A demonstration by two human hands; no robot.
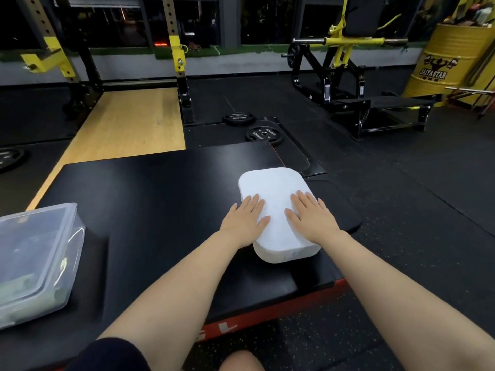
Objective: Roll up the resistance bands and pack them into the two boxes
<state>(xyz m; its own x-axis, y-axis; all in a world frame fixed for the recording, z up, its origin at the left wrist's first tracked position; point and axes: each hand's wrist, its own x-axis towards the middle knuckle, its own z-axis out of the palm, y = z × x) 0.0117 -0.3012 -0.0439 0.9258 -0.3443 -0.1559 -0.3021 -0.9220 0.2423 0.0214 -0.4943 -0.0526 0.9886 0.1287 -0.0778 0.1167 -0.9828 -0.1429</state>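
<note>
A: Bands weren't visible loose anywhere. If they were packed, they sat inside the white box [276, 210] or the clear box [34, 261]; something dark and greenish showed through the clear one, too blurred to name.

B: And the hands?

A: Both lay flat on the white box's lid, fingers straight, gripping nothing. The left hand [246, 222] was on its near-left part, the right hand [313, 219] on its near-right, a gap between them.

B: What could have gone wrong?

A: The white box sat near the platform's [150, 188] right edge, its near corner close to a step down. My guess: uneven pressing could have tipped it or slid it toward that edge.

B: The lid?

A: If a band bulged inside, it might have seated on one side only. I couldn't tell whether it was latched.
</note>
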